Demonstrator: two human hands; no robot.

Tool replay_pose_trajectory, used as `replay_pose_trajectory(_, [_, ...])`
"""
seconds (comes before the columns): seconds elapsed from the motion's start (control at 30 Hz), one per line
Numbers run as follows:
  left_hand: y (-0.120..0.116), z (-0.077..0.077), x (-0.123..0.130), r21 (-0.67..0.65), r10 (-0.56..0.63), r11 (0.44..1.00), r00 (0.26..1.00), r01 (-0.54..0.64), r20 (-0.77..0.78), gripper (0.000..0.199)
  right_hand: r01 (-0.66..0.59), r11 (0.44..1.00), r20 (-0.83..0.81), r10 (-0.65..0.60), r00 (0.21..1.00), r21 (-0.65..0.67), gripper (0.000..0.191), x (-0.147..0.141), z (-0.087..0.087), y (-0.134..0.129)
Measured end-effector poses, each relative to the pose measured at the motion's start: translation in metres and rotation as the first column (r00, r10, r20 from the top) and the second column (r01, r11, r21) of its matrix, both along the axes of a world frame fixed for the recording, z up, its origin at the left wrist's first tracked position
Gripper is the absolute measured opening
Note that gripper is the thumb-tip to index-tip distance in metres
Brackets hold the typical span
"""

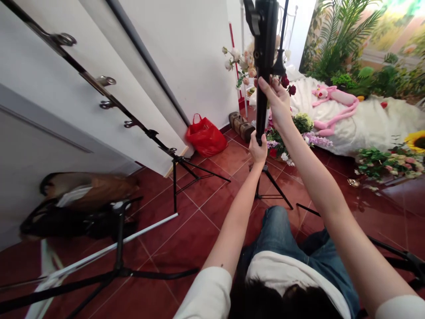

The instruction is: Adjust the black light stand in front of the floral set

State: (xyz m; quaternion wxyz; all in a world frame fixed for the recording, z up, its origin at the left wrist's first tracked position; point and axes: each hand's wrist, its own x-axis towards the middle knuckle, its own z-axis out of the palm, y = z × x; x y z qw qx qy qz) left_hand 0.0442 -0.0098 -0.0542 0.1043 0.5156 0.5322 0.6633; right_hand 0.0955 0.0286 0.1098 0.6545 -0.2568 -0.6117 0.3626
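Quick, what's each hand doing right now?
Left hand: closed around the black pole, low down.
Right hand: holding the same pole higher up, thumb against it.

Photo studio by its look, black tripod stands (266, 26), garden backdrop (392, 48), flower props (390, 163)

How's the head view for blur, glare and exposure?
Head view, lower left: brown bag smeared; head view, centre: left hand, right hand and black pole fairly sharp; head view, upper right: backdrop washed out near the top; head view, right: soft sheen on the floor tiles.
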Motion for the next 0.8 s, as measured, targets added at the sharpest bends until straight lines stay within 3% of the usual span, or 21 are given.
replay_pose_trajectory(0.2, [0.004, -0.002, 0.0, -0.012, 0.038, 0.999, 0.999, -0.038, -0.01, 0.067, 0.052, 0.997, 0.099, -0.058, 0.993, 0.061, 0.066, -0.005, 0.009, 0.0])
replay_pose_trajectory(0.3, [0.005, -0.004, -0.001, -0.023, 0.052, 0.998, 0.998, -0.053, -0.018, 0.067, 0.083, 0.99, 0.18, -0.103, 0.978, 0.115, 0.064, 0.009, 0.002, -0.01])
replay_pose_trajectory(0.4, [0.005, -0.004, -0.001, -0.021, 0.054, 0.998, 0.998, -0.055, -0.03, 0.067, 0.172, 0.975, 0.26, -0.204, 0.944, 0.142, 0.057, 0.033, -0.028, -0.033])
replay_pose_trajectory(0.53, [0.003, -0.003, 0.0, -0.041, 0.046, 0.998, 0.999, -0.047, -0.022, 0.064, 0.398, 0.912, 0.317, -0.408, 0.856, 0.099, 0.054, 0.054, -0.103, -0.075])
replay_pose_trajectory(0.63, [0.001, 0.0, 0.0, -0.062, 0.044, 0.997, 0.999, -0.044, -0.008, 0.061, 0.394, 0.916, 0.427, -0.384, 0.819, 0.068, 0.06, 0.052, -0.148, -0.094])
replay_pose_trajectory(0.7, [0.001, 0.001, 0.0, -0.076, 0.045, 0.996, 0.999, -0.046, -0.008, 0.059, 0.339, 0.938, 0.488, -0.327, 0.809, 0.067, 0.064, 0.047, -0.162, -0.095])
replay_pose_trajectory(0.8, [0.001, 0.001, -0.001, -0.085, 0.05, 0.995, 0.999, -0.051, -0.013, 0.059, 0.293, 0.954, 0.513, -0.286, 0.809, 0.069, 0.065, 0.04, -0.16, -0.085])
